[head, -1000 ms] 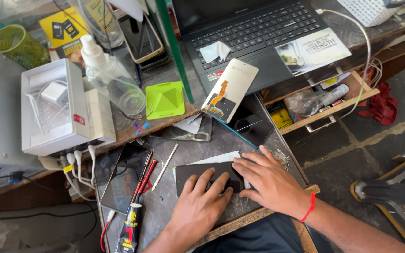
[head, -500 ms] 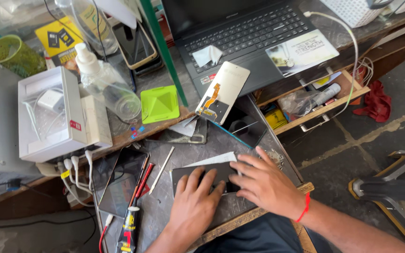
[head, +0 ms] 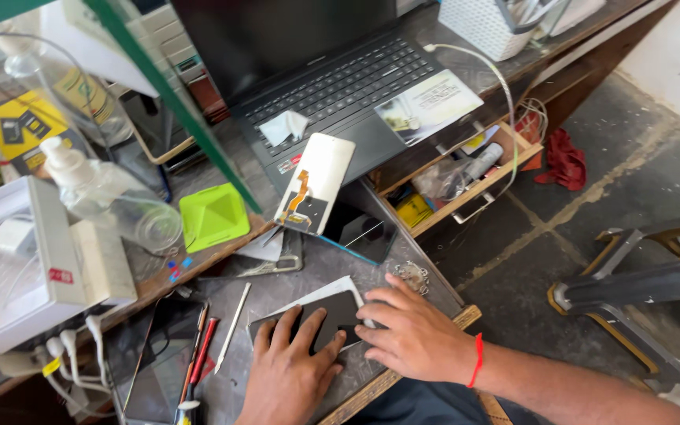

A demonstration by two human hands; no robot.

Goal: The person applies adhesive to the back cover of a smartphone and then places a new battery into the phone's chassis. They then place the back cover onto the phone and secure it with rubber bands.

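The flat black rectangular phone screen [head: 332, 319] lies face up on a white sheet [head: 340, 287], partly covered.

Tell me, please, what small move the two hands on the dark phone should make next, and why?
Probably press evenly along the phone. Both the left hand and right hand lie flat on it, fingers spread, and it sits on a white sheet with no tool in hand.

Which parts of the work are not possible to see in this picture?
Head view only:
- dark phone: mostly covered by the left hand and right hand.
- Grip of either hand: fingers lie flat, undersides hidden.
- open drawer: contents too small and cluttered.
- laptop screen: dark, cut by top edge.
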